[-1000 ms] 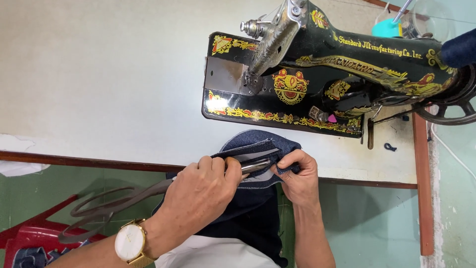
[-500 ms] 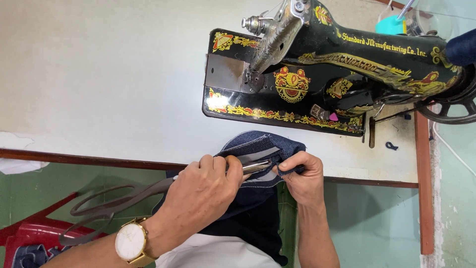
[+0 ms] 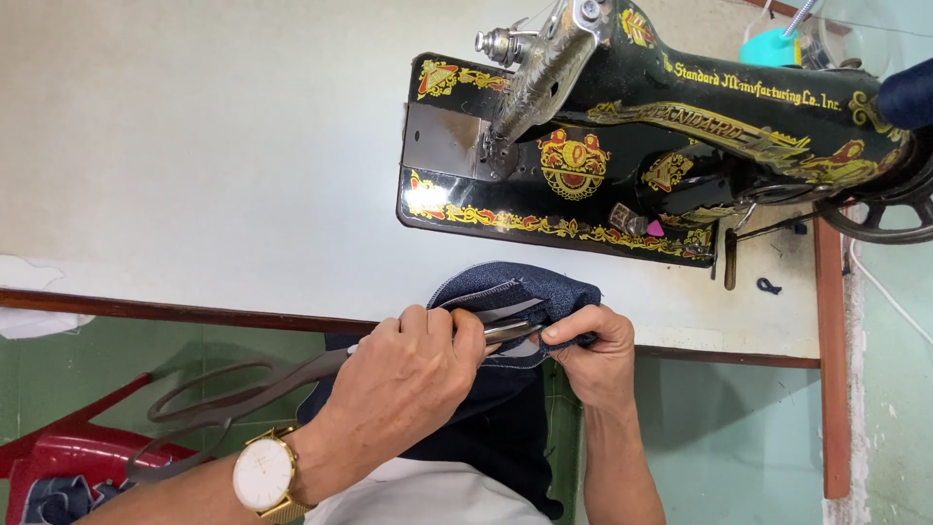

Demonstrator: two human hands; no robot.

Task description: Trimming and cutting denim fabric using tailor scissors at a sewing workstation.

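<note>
Across the upper half, from nine to three o'clock, runs the pale sewing table (image 3: 194, 146), its dark wooden edge (image 3: 175, 313) crossing the middle. At one to two o'clock on it stands the black sewing machine (image 3: 622, 146) with gold and red ornament, its bright needle head (image 3: 530, 83) over the steel plate (image 3: 442, 144) and its handwheel (image 3: 889, 209) at three o'clock. A teal object (image 3: 773, 47) shows behind the machine at one o'clock; whether it holds anything cannot be told. At eight o'clock, below the table, sits a red plastic stool (image 3: 58, 457).

Near the centre, slightly toward five o'clock, a dark blue denim piece (image 3: 525, 287) is folded over the table edge and hangs down toward six o'clock. The left hand (image 3: 413, 374), with a white-faced gold wristwatch (image 3: 264, 473) at seven o'clock, is clenched around the blades of large dark tailor's scissors (image 3: 243, 394) just behind their tips, the handle loops trailing toward eight o'clock; the blades rest against the denim fold. The right hand (image 3: 598, 355) pinches the fold at its four o'clock side, thumb on top. The left hand covers most of the blades, so their gap cannot be judged.

Compared with half a second ago, the hands and scissors lie in nearly the same place, and the denim fold looks unchanged.
</note>
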